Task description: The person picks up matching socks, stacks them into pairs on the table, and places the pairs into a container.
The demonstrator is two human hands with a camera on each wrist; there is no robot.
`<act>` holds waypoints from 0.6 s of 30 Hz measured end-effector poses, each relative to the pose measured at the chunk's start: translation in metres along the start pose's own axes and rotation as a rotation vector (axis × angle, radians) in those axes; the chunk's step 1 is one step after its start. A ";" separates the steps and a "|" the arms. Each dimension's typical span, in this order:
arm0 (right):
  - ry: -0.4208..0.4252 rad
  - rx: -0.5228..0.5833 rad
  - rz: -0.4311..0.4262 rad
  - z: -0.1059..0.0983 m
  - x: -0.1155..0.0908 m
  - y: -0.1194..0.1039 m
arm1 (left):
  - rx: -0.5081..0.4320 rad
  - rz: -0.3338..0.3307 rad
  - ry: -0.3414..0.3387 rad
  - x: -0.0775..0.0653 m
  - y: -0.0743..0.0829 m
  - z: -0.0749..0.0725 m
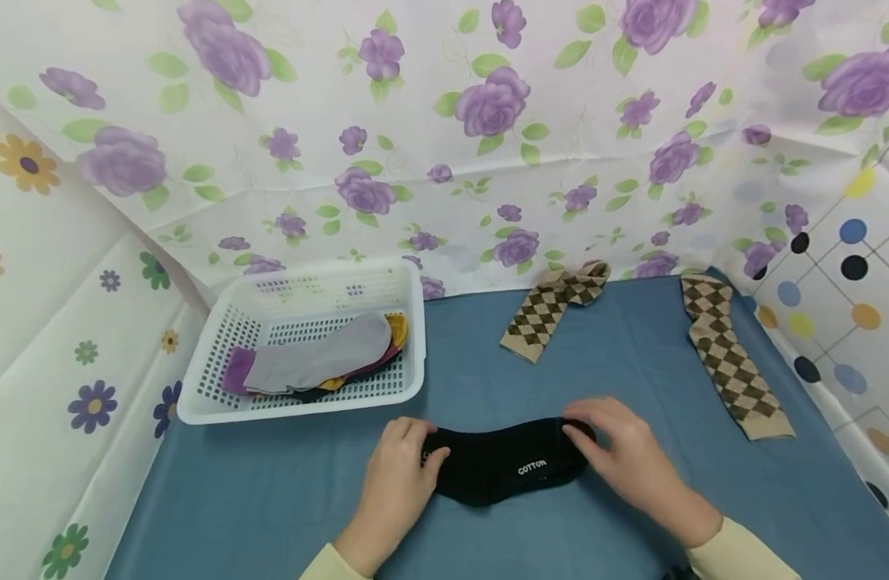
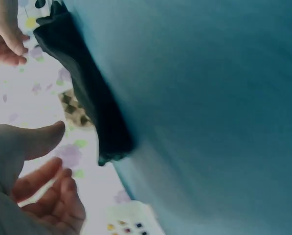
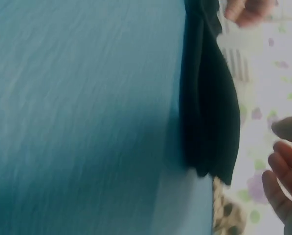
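A black sock with white "COTTON" lettering lies sideways on the blue cloth, close in front of the person. Over its left end is the left hand, thumb and fingers parted. At the opposite end, the right hand has its thumb and fingers spread above the fabric. In the left wrist view, the near hand shows a gap between thumb and fingers, with the black sock beyond. The right wrist view likewise shows loosely bent fingers apart from the sock.
A white perforated basket at the left holds several socks, a grey one on top. Two brown argyle socks lie behind and to the right: one bent sock near the back, another by the right edge. Floral curtains enclose the blue surface.
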State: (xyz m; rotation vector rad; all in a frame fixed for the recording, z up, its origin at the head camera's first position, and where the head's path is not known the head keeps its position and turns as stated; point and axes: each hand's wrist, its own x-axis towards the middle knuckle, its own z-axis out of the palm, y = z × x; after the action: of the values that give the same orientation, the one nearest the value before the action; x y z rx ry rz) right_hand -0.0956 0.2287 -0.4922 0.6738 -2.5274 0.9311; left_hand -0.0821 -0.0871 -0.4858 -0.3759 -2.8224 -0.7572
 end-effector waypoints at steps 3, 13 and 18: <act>-0.053 0.048 -0.141 0.006 0.003 -0.009 | -0.030 0.104 -0.040 0.002 0.007 0.001; -0.306 -0.116 -0.058 0.022 -0.004 -0.004 | -0.013 0.076 -0.322 0.006 0.003 0.011; -0.368 -0.181 -0.021 0.021 -0.008 0.003 | -0.015 0.072 -0.381 0.010 -0.001 0.010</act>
State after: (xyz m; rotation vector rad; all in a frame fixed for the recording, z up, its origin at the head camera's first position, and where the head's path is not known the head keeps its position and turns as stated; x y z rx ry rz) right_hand -0.0942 0.2187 -0.5121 0.8799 -2.8711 0.6033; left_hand -0.0928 -0.0811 -0.4923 -0.6864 -3.1313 -0.7614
